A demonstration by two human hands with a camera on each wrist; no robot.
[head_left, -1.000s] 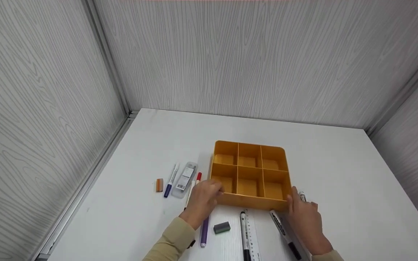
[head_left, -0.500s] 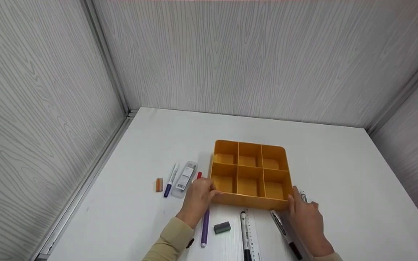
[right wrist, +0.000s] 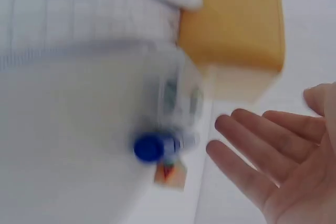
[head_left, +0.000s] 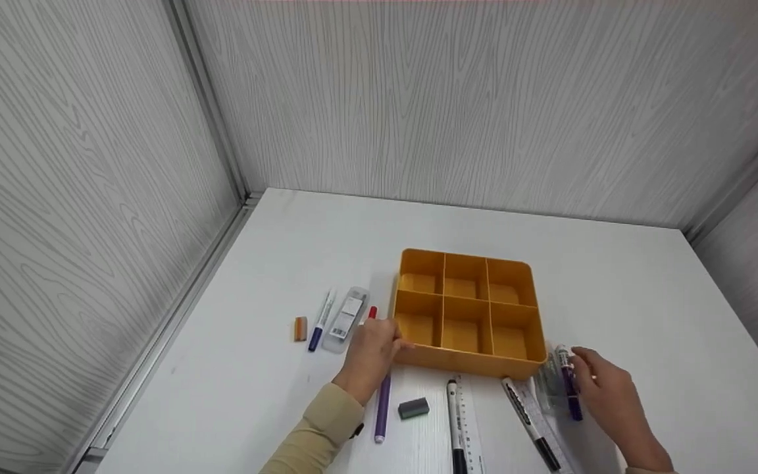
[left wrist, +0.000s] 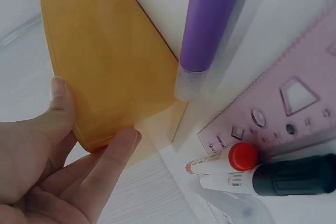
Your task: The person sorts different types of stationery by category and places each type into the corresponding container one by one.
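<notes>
A yellow six-compartment box (head_left: pixel 471 361) sits on the white table, its compartments bare. My left hand (head_left: pixel 371 352) grips its near left corner; in the left wrist view the thumb lies along the rim and the fingers touch the wall. My right hand (head_left: pixel 609 392) is off the box, to its right, with fingers extended and nothing held in the right wrist view. Beside that hand lie a purple-capped marker (head_left: pixel 570 392) and a clear plastic case (head_left: pixel 549 385). A purple pen (head_left: pixel 383 408) lies below the left hand, which partly hides a red-capped marker (left wrist: pixel 226 160).
Left of the box are a clear case (head_left: pixel 347 319), a blue-capped marker (head_left: pixel 320 322) and an orange eraser (head_left: pixel 300 328). In front lie a grey block (head_left: pixel 413 408), black-capped markers (head_left: pixel 456 421) and a ruler (head_left: pixel 470 424). Grey panels (head_left: pixel 471 99) wall the table.
My right hand has let go of the box's near right corner and moved right, uncovering the purple-capped marker and clear case. The left hand stays at its corner. The head view has shifted slightly.
</notes>
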